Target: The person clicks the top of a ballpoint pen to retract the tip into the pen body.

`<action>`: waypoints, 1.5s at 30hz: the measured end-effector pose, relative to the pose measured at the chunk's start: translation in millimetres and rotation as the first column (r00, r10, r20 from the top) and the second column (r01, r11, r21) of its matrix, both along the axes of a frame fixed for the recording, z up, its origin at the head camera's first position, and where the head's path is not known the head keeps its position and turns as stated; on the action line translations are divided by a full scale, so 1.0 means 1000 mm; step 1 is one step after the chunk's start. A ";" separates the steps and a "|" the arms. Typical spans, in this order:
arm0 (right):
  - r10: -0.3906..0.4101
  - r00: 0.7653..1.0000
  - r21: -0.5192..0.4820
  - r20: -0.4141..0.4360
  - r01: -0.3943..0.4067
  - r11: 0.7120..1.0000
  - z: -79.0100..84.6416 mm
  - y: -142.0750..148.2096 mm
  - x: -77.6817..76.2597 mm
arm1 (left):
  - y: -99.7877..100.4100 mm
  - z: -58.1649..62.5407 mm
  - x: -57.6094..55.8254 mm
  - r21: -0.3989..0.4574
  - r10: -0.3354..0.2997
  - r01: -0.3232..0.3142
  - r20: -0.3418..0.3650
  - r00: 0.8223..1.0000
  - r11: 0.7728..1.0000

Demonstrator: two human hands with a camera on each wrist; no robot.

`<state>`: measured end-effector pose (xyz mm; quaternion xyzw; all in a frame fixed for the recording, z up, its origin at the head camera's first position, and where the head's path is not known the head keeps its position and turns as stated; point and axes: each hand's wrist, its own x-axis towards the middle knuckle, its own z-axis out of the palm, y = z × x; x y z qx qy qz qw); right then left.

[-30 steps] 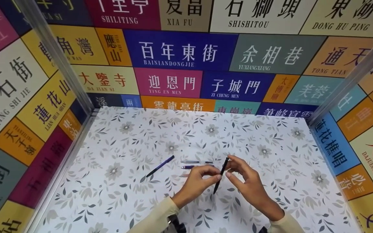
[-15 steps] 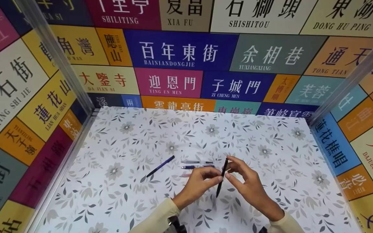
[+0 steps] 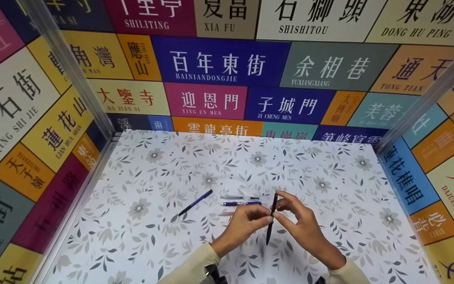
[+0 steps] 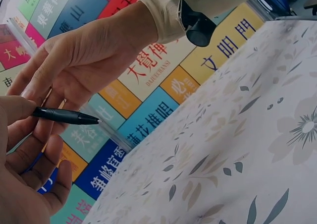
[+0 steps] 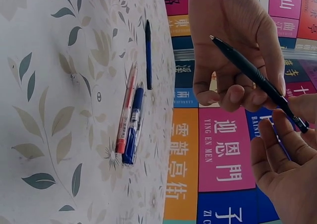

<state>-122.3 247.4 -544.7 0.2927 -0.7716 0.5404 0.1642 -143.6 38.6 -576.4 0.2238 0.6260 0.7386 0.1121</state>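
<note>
A slim black pen [image 3: 269,234] is held between both hands above the table. It stands nearly upright in the head view, lower end toward the person. My left hand [image 3: 244,225] pinches its middle with thumb and finger. From the other side, my right hand [image 3: 300,217] grips the upper part, its thumb close to the left thumb and a finger at the top end. Both wrist views show the pen's small metal tip [image 4: 99,121] exposed. The left hand's other fingers curl loosely beneath the pen [image 5: 247,69] in the right wrist view.
Beyond the left hand, a clear pen [image 3: 239,197], a blue pen [image 3: 242,204] and a red pen [image 3: 227,213], partly hidden, lie side by side. Another blue-and-black pen [image 3: 195,202] lies slanted to their left. Sign-covered panels [image 3: 223,59] enclose the flowered table [image 3: 172,244].
The black pen has swung more upright, its lower end moving right and toward the person. My left hand has shifted slightly right with it; the right hand barely moves.
</note>
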 end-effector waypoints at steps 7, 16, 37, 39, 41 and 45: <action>0.033 0.999 -0.017 0.039 -0.033 0.999 -0.002 -0.001 0.000 | 0.001 0.000 0.002 0.057 -0.024 0.022 0.039 0.999 0.998; 0.039 0.997 -0.022 0.064 -0.037 0.999 -0.001 -0.001 0.001 | 0.000 0.001 0.004 0.056 -0.021 0.018 0.048 0.999 0.998; 0.104 0.986 -0.095 0.129 -0.092 0.991 0.000 -0.004 0.001 | 0.001 -0.002 0.006 0.124 -0.035 0.012 0.185 0.982 0.992; 0.101 0.986 -0.099 0.136 -0.088 0.991 0.000 -0.004 0.001 | 0.001 -0.002 0.006 0.121 -0.036 0.014 0.185 0.982 0.993; 0.094 0.985 -0.101 0.145 -0.080 0.992 0.000 -0.004 0.002 | 0.000 -0.002 0.006 0.119 -0.038 0.016 0.188 0.981 0.993; 0.095 0.983 -0.115 0.157 -0.077 0.990 0.000 -0.005 0.002 | 0.000 -0.003 0.006 0.104 -0.029 0.010 0.189 0.982 0.995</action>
